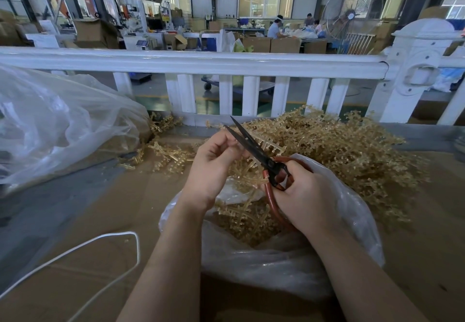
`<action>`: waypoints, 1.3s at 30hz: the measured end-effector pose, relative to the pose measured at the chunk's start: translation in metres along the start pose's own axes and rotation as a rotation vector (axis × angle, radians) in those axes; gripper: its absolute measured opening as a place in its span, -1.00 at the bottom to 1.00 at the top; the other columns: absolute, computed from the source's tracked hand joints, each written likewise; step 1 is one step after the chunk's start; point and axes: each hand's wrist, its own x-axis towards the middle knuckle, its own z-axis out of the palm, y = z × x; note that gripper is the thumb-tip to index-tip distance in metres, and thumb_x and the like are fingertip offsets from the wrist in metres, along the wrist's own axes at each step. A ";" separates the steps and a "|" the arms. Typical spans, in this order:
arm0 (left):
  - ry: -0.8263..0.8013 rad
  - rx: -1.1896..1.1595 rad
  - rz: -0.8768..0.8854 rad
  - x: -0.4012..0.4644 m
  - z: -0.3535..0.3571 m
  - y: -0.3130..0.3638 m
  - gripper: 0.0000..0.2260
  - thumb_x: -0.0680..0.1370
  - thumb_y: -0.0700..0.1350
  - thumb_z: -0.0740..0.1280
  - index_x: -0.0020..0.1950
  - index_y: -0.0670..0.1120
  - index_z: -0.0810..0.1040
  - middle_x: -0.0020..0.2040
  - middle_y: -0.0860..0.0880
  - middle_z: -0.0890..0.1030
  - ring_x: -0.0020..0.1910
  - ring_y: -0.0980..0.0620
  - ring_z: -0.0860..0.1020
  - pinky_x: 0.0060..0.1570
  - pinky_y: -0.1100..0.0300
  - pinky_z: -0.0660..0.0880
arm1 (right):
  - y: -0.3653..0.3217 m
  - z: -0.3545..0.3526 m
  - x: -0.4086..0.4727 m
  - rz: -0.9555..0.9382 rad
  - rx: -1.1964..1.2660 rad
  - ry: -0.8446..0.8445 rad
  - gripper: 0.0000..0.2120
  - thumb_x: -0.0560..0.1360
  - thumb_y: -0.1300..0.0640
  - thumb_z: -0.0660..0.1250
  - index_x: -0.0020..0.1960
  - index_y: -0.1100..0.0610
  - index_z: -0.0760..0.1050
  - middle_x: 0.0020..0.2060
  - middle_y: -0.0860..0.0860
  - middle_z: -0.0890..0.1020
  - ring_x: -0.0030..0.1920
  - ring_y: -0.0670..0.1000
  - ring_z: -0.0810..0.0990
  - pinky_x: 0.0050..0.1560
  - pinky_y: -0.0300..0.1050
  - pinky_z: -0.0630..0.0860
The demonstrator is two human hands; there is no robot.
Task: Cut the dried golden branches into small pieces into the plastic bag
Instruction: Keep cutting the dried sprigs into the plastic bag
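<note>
Cutting step under way, mid-stroke by the look of it: the scissors have their black blades parted in a narrow V, tips pointing far and left, and a golden branch runs across close behind the blades, over the open plastic bag. Left hand sits just left of the blades, fingers curled in and pinching the near end of that branch; exactly where the stem meets the blades is hidden by the fingers. Right hand is wrapped around the red handle loops, fingers through them, knuckles up, wrist angled in from the near right. Both forearms come up from the near edge and converge above the bag mouth. The bag lies on the table, near and centre, already holding a bed of short golden pieces. The uncut stock, a large heap of branches, lies on the far right of the table, touching the bag's far side; a few loose sprigs lie to the left. Likely next: close the blades on the stem so the piece drops into the bag, then feed the branch forward. The left fingertips are very close to the edge, so the feed needs care. A second big clear bag sits far left, and a white cord loops near left.
</note>
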 end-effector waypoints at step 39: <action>-0.088 0.001 -0.626 0.000 0.007 0.003 -0.38 0.25 0.18 0.61 0.14 -0.15 0.56 0.00 -0.06 0.69 -0.05 0.02 0.64 -0.05 0.14 0.53 | -0.006 -0.005 0.008 0.390 0.705 -0.031 -0.86 0.56 0.19 0.38 -0.17 0.19 0.62 -0.45 0.10 0.60 -0.48 -0.09 0.52 -0.43 -0.24 0.46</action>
